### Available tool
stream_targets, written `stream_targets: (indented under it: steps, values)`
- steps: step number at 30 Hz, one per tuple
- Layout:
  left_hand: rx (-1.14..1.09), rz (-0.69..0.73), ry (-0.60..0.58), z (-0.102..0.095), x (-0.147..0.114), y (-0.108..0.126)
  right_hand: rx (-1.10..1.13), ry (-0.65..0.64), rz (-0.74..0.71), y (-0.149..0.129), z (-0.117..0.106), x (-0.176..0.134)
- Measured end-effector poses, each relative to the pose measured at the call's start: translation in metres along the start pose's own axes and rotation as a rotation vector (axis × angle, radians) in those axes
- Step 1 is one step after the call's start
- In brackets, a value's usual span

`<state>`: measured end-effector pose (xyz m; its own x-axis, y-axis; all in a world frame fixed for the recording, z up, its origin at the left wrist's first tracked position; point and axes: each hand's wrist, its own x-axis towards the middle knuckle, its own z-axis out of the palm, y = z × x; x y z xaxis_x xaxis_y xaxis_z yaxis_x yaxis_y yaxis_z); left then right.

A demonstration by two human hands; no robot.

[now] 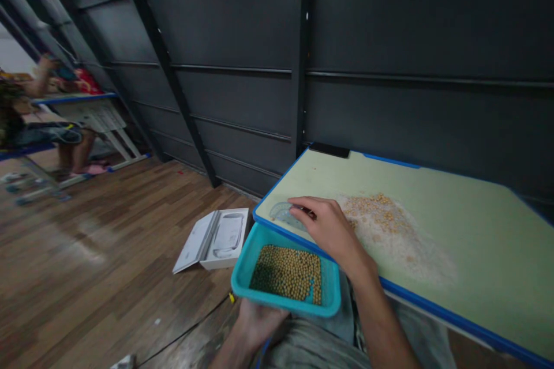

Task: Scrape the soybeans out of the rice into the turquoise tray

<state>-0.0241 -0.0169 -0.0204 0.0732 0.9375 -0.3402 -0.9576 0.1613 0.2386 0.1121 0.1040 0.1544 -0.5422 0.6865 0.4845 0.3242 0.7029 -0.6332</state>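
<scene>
My left hand [261, 318] supports a turquoise plastic basket [243, 259] from below, at the near edge of the table. Inside the basket lie many round, yellowish beans [288, 271], probably soybeans. Over the table's left corner my right hand [324, 222] has its thumb and fingers closed on a clear plastic protractor [283, 211], which lies flat by the edge. How the fingers grip it is partly hidden. More beans [381, 210], orange-yellow and broken-looking, are spread on the pale green tabletop [476, 213] right of this hand, amid whitish powder [424, 256].
A black phone-like slab [329, 150] lies at the table's back edge, by a dark panelled wall [234, 98]. On the wooden floor, left of the basket, sits an open white box [225, 236]; a black cable [186, 331] runs nearby. A person [41, 78] sits at another desk, far left.
</scene>
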Motion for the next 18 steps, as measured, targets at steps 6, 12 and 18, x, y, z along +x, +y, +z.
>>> stream_targets:
  steps: [6,12,18]
  values:
    - [0.001,0.004,-0.043,-0.005,0.004,-0.012,0.030,0.122,0.042,0.007,-0.024,-0.019]
    - [-0.038,-0.028,-0.085,0.003,0.009,-0.042,-0.110,0.359,0.196,0.033,-0.071,-0.054]
    - [0.046,-0.128,-0.085,0.025,0.007,-0.065,-0.129,0.393,0.193,0.041,-0.074,-0.070]
